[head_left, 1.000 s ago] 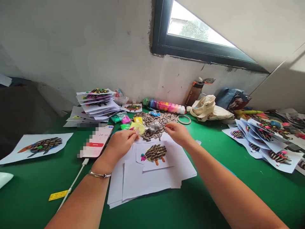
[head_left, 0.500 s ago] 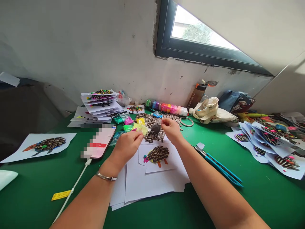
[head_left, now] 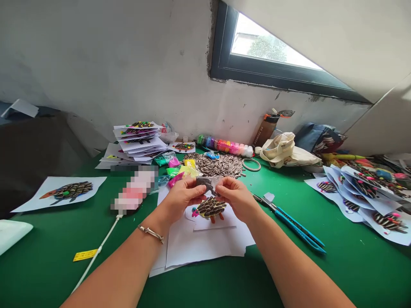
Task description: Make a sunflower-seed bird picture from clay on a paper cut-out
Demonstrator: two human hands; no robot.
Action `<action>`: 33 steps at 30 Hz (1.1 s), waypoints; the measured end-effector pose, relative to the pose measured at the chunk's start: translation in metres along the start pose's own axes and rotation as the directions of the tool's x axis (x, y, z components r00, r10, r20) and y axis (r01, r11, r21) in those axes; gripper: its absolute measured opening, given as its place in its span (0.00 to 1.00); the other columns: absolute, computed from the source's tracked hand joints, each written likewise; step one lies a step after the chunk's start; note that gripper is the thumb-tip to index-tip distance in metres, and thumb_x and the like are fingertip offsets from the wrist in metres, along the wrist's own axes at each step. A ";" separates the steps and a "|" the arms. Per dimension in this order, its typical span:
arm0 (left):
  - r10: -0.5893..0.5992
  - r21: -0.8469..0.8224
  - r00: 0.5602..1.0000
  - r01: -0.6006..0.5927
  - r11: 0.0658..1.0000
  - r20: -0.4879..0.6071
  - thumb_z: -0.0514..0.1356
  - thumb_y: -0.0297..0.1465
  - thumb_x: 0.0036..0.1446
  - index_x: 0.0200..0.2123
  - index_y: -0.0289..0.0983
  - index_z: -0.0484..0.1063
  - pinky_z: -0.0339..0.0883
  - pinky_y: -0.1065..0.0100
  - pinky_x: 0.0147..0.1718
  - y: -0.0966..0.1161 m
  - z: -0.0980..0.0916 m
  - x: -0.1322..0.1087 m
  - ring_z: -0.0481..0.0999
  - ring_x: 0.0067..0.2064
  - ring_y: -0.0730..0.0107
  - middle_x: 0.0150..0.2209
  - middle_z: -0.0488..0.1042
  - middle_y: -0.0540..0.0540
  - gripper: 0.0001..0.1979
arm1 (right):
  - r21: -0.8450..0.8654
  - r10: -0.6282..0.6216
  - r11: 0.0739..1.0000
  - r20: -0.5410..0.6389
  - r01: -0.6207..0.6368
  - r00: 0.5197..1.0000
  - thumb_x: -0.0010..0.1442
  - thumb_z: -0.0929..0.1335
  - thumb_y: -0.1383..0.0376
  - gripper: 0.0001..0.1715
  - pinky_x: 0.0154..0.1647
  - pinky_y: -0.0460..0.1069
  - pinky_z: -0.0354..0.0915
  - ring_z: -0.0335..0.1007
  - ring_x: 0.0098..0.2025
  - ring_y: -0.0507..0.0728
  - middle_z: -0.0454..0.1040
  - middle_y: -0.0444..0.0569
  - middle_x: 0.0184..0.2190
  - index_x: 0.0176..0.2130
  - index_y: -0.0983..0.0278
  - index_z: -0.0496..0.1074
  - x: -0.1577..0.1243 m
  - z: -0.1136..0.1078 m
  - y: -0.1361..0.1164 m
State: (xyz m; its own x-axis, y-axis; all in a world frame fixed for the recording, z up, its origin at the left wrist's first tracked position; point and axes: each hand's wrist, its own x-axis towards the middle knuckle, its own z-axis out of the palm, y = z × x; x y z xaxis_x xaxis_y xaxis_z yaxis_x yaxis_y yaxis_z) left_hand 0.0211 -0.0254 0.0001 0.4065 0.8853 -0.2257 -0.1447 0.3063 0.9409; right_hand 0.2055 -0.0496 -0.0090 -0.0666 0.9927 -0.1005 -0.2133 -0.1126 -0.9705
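Note:
My left hand [head_left: 183, 195] and my right hand [head_left: 236, 196] meet over the middle of the green table [head_left: 51, 239], fingers pinched on a small clear plastic bag [head_left: 208, 184] with something dark in it. Just under the hands lies a seed-covered hedgehog picture [head_left: 210, 207] on a stack of white paper [head_left: 205, 239]. Behind the hands is a loose pile of sunflower seeds [head_left: 221, 164] and small bags of coloured clay [head_left: 180, 169].
A phone [head_left: 135, 194] with a white cable lies left of the paper. Blue-handled cutters [head_left: 293, 224] lie to the right. Finished pictures are stacked at the back left [head_left: 139, 139] and spread at the right [head_left: 362, 188]. A bottle [head_left: 266, 126] and cloth bag [head_left: 284, 149] stand by the wall.
My right hand lifted the small bag from the seed pile and drew it toward me. My left hand left the yellow clay bag and joined it on the small bag.

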 end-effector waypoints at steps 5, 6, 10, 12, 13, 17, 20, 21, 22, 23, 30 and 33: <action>-0.054 -0.131 0.997 0.062 0.989 0.061 0.73 0.35 0.44 0.40 0.36 0.75 0.71 0.71 0.31 0.003 0.002 -0.003 0.75 0.30 0.73 0.33 0.75 0.47 0.19 | 0.079 -0.031 0.997 0.113 0.022 0.993 0.48 0.77 0.60 0.17 0.27 0.45 0.56 0.59 0.25 0.47 0.66 0.39 0.24 0.29 0.64 0.68 -0.001 -0.009 -0.005; -0.058 -0.130 0.995 0.069 0.989 0.086 0.73 0.35 0.44 0.41 0.36 0.75 0.71 0.70 0.32 0.003 0.002 -0.004 0.75 0.31 0.72 0.34 0.75 0.47 0.20 | 0.077 -0.039 0.997 0.112 0.030 0.993 0.47 0.77 0.60 0.17 0.27 0.44 0.56 0.59 0.25 0.47 0.66 0.39 0.24 0.29 0.64 0.68 -0.001 -0.009 -0.007; -0.049 -0.098 0.992 0.061 0.993 0.116 0.73 0.38 0.45 0.43 0.39 0.73 0.71 0.70 0.29 0.002 -0.001 -0.003 0.75 0.29 0.74 0.36 0.73 0.48 0.22 | 0.003 -0.058 0.998 0.115 0.058 0.992 0.45 0.78 0.59 0.19 0.27 0.44 0.56 0.59 0.26 0.48 0.66 0.39 0.23 0.27 0.65 0.68 -0.004 -0.004 -0.009; -0.042 -0.061 0.994 0.049 0.997 0.104 0.73 0.37 0.45 0.37 0.36 0.73 0.71 0.71 0.31 0.001 -0.001 -0.002 0.74 0.29 0.75 0.33 0.72 0.49 0.19 | -0.014 -0.042 0.999 0.135 0.044 0.990 0.45 0.78 0.58 0.20 0.26 0.44 0.56 0.59 0.25 0.48 0.66 0.39 0.23 0.26 0.65 0.67 -0.003 -0.002 -0.009; -0.040 -0.053 0.995 0.045 0.998 0.097 0.73 0.37 0.45 0.35 0.35 0.73 0.71 0.70 0.33 0.000 -0.001 -0.002 0.74 0.31 0.75 0.33 0.71 0.49 0.18 | -0.008 -0.028 1.000 0.144 0.029 0.989 0.45 0.78 0.58 0.20 0.26 0.44 0.56 0.59 0.25 0.47 0.66 0.39 0.23 0.26 0.64 0.67 -0.003 -0.003 -0.008; -0.023 -0.076 0.997 0.028 0.997 0.075 0.74 0.37 0.43 0.36 0.35 0.73 0.72 0.67 0.36 -0.001 -0.003 -0.001 0.75 0.33 0.72 0.35 0.72 0.48 0.20 | 0.062 0.011 0.998 0.172 -0.022 0.985 0.51 0.75 0.53 0.20 0.29 0.45 0.60 0.61 0.25 0.48 0.68 0.41 0.23 0.26 0.64 0.67 -0.001 -0.008 -0.008; -0.058 -0.055 0.996 0.061 0.997 0.061 0.74 0.38 0.43 0.37 0.35 0.72 0.71 0.68 0.35 0.000 -0.005 0.000 0.76 0.32 0.73 0.34 0.73 0.49 0.21 | 0.036 0.041 0.998 0.174 -0.048 0.984 0.52 0.74 0.52 0.19 0.34 0.47 0.64 0.63 0.28 0.49 0.70 0.43 0.27 0.28 0.64 0.72 0.000 -0.012 -0.010; -0.064 -0.049 0.996 0.067 0.997 0.055 0.74 0.38 0.43 0.38 0.35 0.73 0.71 0.68 0.35 0.000 -0.006 0.000 0.76 0.32 0.73 0.34 0.73 0.49 0.21 | 0.014 0.055 0.998 0.177 -0.058 0.983 0.51 0.75 0.52 0.19 0.36 0.48 0.65 0.64 0.30 0.50 0.71 0.44 0.28 0.29 0.64 0.73 0.000 -0.012 -0.010; -0.067 -0.043 0.997 0.070 0.997 0.048 0.74 0.38 0.43 0.38 0.35 0.73 0.71 0.68 0.35 0.001 -0.007 0.000 0.76 0.32 0.73 0.35 0.73 0.48 0.22 | -0.014 0.068 0.998 0.179 -0.066 0.982 0.50 0.75 0.52 0.19 0.37 0.49 0.66 0.65 0.31 0.51 0.72 0.45 0.29 0.30 0.64 0.75 0.000 -0.013 -0.011; -0.069 -0.037 0.997 0.071 0.997 0.039 0.74 0.38 0.43 0.38 0.35 0.73 0.71 0.69 0.34 0.001 -0.007 0.000 0.76 0.32 0.73 0.35 0.73 0.48 0.22 | -0.046 0.077 0.997 0.176 -0.070 0.981 0.49 0.75 0.52 0.19 0.38 0.50 0.66 0.66 0.32 0.51 0.73 0.46 0.30 0.31 0.65 0.76 -0.001 -0.013 -0.011; -0.046 -0.002 0.996 0.046 0.999 0.079 0.74 0.36 0.43 0.39 0.36 0.75 0.71 0.69 0.35 0.000 -0.007 -0.001 0.73 0.35 0.73 0.34 0.72 0.48 0.20 | -0.182 0.055 0.983 0.147 -0.028 0.988 0.46 0.76 0.55 0.17 0.32 0.49 0.61 0.65 0.27 0.51 0.72 0.44 0.24 0.26 0.66 0.75 -0.002 -0.010 -0.012; -0.046 -0.032 0.994 0.049 0.998 0.098 0.74 0.36 0.43 0.38 0.35 0.75 0.71 0.70 0.35 0.000 -0.008 0.000 0.74 0.35 0.73 0.34 0.73 0.48 0.19 | -0.079 0.077 0.995 0.167 -0.065 0.983 0.46 0.77 0.57 0.17 0.29 0.47 0.57 0.61 0.24 0.49 0.68 0.41 0.20 0.25 0.65 0.71 -0.002 -0.010 -0.011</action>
State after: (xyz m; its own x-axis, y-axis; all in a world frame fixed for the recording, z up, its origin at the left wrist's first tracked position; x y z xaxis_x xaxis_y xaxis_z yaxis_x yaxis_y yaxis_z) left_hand 0.0141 -0.0229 -0.0019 0.4992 0.8318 -0.2429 -0.1535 0.3608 0.9199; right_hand 0.2181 -0.0502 -0.0006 -0.2445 0.9599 -0.1372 -0.1313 -0.1730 -0.9761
